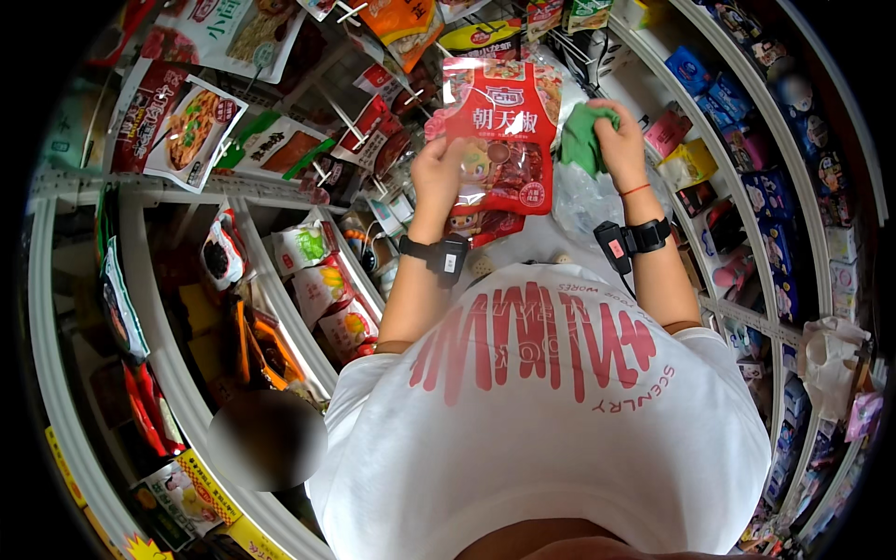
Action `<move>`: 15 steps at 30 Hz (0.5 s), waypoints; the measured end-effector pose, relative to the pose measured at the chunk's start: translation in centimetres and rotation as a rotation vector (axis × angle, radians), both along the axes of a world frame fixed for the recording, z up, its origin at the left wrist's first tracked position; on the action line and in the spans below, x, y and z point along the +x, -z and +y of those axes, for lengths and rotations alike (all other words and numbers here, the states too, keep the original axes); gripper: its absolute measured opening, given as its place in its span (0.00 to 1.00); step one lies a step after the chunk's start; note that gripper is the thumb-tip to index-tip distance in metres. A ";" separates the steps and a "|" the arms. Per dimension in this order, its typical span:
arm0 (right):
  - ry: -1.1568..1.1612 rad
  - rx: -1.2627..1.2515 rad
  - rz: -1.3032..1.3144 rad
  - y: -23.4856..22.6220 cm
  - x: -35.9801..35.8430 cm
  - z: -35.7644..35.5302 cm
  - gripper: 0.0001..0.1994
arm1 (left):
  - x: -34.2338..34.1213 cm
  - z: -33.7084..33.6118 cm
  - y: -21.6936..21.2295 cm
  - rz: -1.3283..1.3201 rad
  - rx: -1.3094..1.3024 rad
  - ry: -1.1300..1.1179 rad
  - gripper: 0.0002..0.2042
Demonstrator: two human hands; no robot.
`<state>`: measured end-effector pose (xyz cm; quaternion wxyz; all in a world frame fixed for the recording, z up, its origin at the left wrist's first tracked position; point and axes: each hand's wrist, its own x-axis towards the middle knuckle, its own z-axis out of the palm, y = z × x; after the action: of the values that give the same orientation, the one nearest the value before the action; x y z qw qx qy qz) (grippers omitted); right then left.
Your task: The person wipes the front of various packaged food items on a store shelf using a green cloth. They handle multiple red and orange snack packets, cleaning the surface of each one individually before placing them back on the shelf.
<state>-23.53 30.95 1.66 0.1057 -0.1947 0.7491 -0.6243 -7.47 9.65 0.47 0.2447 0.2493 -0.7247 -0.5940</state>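
Observation:
My left hand [437,182] is closed on the left edge of a red bag of dried chilies [509,117], which has a clear window in its lower half. Another red bag [485,227] shows partly from beneath it. To the right of the bag, my right hand [621,140] grips a bunched green cloth [581,138]. Crumpled clear plastic [590,201] lies below and behind the cloth. A black band with a small box is strapped to each of my wrists.
Metal hooks on the left and ahead carry hanging food packets, among them a noodle packet [182,126] and a green-edged one [273,147]. White shelves [173,308] with more packets stand at my left. Curved shelves [747,159] of small colourful packs line my right.

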 end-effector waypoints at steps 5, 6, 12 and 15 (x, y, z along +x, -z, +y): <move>-0.237 0.003 0.185 -1.3 1.3 -1.3 0.14 | -0.2 0.3 -0.2 0.081 0.177 0.076 0.10; -0.331 0.051 0.244 -0.7 1.2 -1.3 0.13 | -0.2 0.3 -0.2 0.073 0.183 0.071 0.10; -0.072 0.139 0.033 1.5 -1.1 1.3 0.12 | 0.1 -1.1 1.1 0.045 0.179 0.047 0.10; -0.051 -0.051 -0.192 0.7 -1.4 1.1 0.13 | -0.1 -1.6 1.6 0.085 0.291 0.087 0.10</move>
<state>-24.94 32.09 0.93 0.1879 -0.1557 0.7142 -0.6560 -7.56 8.08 -1.15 0.2104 0.2253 -0.6301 -0.7127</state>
